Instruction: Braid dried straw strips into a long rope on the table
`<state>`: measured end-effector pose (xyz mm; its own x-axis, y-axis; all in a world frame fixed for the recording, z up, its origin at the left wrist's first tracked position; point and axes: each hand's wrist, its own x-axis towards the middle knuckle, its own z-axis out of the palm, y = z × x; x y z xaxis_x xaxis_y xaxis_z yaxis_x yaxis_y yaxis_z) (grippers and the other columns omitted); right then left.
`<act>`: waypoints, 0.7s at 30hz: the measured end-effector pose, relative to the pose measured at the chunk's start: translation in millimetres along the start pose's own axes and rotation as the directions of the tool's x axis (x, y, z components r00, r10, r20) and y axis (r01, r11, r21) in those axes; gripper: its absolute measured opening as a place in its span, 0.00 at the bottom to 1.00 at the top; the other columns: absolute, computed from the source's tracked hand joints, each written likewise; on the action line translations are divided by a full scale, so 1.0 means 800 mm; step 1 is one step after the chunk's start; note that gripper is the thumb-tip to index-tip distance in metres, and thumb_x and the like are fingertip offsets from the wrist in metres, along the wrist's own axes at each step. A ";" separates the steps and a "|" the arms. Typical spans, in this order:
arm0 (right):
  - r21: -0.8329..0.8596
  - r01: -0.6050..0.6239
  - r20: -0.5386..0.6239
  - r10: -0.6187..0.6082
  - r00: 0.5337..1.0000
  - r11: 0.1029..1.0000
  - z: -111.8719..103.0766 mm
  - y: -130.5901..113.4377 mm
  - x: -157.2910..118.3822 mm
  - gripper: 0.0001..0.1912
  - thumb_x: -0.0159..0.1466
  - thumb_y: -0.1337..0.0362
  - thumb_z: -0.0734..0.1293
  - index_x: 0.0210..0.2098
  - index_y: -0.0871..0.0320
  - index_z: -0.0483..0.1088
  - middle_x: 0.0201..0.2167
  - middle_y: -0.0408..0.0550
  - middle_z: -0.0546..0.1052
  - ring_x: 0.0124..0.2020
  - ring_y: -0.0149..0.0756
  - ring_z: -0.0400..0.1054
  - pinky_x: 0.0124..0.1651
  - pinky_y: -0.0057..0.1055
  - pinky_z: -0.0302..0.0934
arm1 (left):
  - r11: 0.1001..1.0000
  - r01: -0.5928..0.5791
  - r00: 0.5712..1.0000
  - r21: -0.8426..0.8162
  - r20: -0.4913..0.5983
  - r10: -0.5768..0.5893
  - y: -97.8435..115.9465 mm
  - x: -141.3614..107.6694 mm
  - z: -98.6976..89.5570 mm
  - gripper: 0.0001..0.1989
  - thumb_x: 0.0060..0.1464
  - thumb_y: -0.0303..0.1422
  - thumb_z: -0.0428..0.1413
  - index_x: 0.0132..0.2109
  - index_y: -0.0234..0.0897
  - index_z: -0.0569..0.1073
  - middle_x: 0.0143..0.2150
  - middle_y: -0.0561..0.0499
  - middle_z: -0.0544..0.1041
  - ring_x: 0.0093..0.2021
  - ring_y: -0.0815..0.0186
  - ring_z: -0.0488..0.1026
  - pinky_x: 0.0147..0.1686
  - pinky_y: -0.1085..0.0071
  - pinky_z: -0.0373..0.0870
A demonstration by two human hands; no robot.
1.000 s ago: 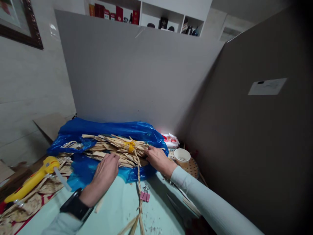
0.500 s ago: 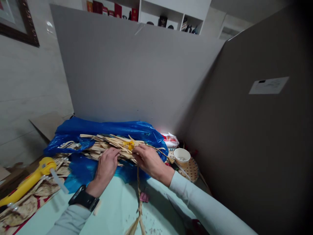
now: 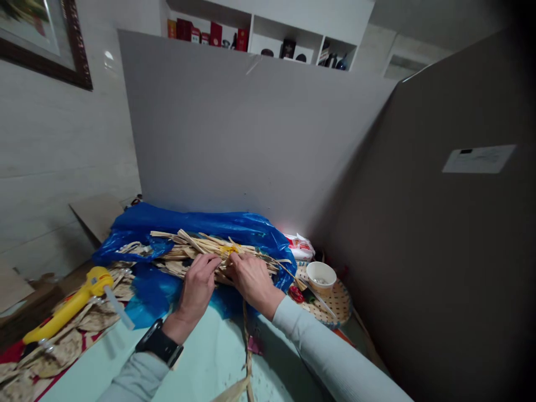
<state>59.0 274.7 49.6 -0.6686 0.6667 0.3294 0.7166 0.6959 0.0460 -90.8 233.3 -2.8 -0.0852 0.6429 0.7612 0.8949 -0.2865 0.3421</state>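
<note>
Here, slender strips [image 3: 180,254], glossy plastic [image 3: 201,219].

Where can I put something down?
Bare tabletop lies between the smartwatch and straw braid, and between the glue gun and left sleeve. Crowded: blue bag, bearing straw under left hand and right hand, and woven tray holding a bowl.

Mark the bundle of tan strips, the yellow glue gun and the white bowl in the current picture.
Bundle of tan strips [image 3: 207,245]: head view, on its upper strips.
Yellow glue gun [image 3: 67,311]: head view, on its casing.
White bowl [image 3: 321,288]: head view, on its outer wall.
</note>
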 end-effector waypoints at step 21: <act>0.369 -0.204 -0.220 0.299 0.929 0.907 -0.033 0.052 0.001 0.15 0.67 0.64 0.61 0.25 0.59 0.70 0.26 0.43 0.70 0.30 0.31 0.63 0.34 0.26 0.51 | 0.949 0.245 0.968 0.197 -0.103 -0.228 -0.012 0.022 -0.032 0.17 0.64 0.29 0.43 0.48 0.34 0.76 0.48 0.40 0.74 0.49 0.54 0.70 0.50 0.61 0.67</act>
<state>93.1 297.2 76.5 -0.3631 0.7682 0.5273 0.7132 0.5933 -0.3732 -112.3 228.9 21.6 -0.3320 0.6147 0.7155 0.9149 0.0251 0.4029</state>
